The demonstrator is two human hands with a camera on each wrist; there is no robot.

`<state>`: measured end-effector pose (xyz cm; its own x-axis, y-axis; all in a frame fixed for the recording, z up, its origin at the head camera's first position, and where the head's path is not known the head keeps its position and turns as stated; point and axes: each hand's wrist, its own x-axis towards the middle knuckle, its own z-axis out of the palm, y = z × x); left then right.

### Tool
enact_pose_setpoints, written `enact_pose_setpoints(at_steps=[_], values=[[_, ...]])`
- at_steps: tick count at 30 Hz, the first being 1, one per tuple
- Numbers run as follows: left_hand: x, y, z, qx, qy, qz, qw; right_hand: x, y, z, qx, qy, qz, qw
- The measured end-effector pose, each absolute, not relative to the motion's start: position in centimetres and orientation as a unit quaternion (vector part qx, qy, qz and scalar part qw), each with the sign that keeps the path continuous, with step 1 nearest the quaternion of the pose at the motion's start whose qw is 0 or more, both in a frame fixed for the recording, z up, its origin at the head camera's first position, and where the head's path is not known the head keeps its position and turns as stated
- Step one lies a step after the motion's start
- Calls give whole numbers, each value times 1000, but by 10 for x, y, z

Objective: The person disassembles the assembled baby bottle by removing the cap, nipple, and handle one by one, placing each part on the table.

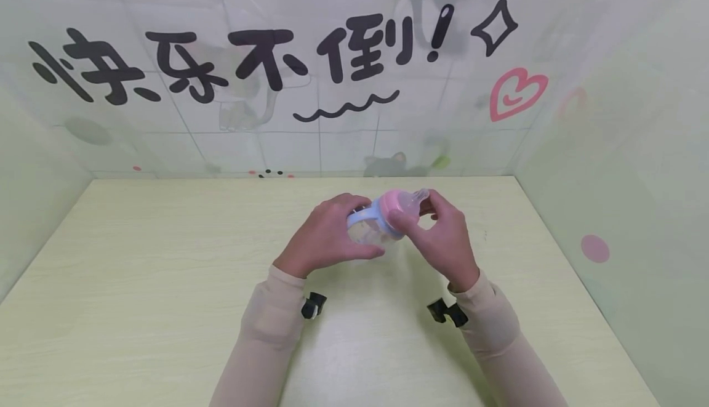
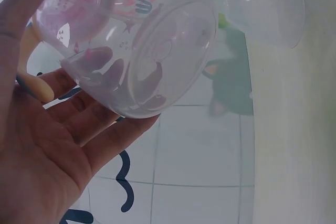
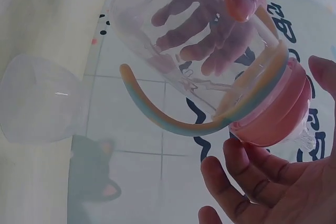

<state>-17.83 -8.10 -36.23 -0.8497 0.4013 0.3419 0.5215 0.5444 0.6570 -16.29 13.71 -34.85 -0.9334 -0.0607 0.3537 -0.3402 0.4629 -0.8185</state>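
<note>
A clear baby bottle (image 1: 370, 233) is tilted in the air, its teat (image 1: 414, 200) pointing right and up. It has a pink collar (image 1: 391, 202) and a two-tone handle ring, light blue (image 1: 362, 215) in the head view. My left hand (image 1: 328, 232) grips the clear body, thumb on the near side and fingers on the far side. Around the collar are the thumb and fingers of my right hand (image 1: 443, 236); in the right wrist view its fingertips (image 3: 235, 153) meet the collar's lower edge. The bottle's round base (image 2: 170, 59) faces the left wrist camera.
A clear, dome-shaped cap (image 3: 42, 100) stands on the pale wooden table (image 1: 138, 284), seen only in the wrist views. Behind the table rises a white wall (image 1: 343, 148) with black lettering, and a pale panel (image 1: 626, 167) borders the right side.
</note>
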Motion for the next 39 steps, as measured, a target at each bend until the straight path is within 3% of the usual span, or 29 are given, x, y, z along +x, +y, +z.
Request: enact_pose_setpoints(at_steps=[17, 28, 39], values=[[-179, -82, -365, -274, -869, -404, 78, -163, 140, -349, 182, -821, 521, 149], [-180, -82, -364, -282, -856, -431, 46, -163, 146, -343, 230, -817, 513, 130], [-181, -81, -364, -295, -844, -445, 38, -164, 152, -339, 243, -799, 530, 147]])
